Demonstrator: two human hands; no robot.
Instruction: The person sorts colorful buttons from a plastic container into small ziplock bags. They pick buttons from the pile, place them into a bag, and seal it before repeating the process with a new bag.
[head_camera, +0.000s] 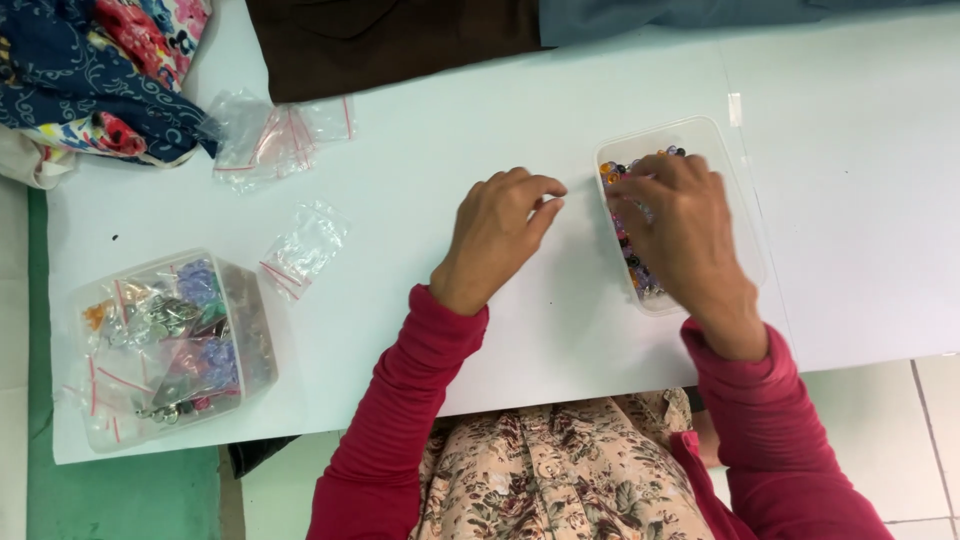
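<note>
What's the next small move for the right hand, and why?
Probably lift one bead out toward the left hand: the right hand has its fingers down in the clear tray of coloured beads, while the left hand waits pinched beside it on the table.

The right hand (680, 225) reaches into a clear plastic tray (735, 190) of mixed coloured beads (628, 255), its fingers bent down among them. The left hand (495, 235) rests on the white table (420, 170) just left of the tray, thumb and forefinger pinched together; whether anything is between them cannot be told. Both arms wear red sleeves (385, 440). Near the left edge sits a clear box (175, 345) stuffed with small bags of beads. Empty little plastic bags (300, 245) lie between that box and the hands. Patterned cloth (95, 75) is piled at the far left corner, and dark brown cloth (390, 40) lies along the far edge.
</note>
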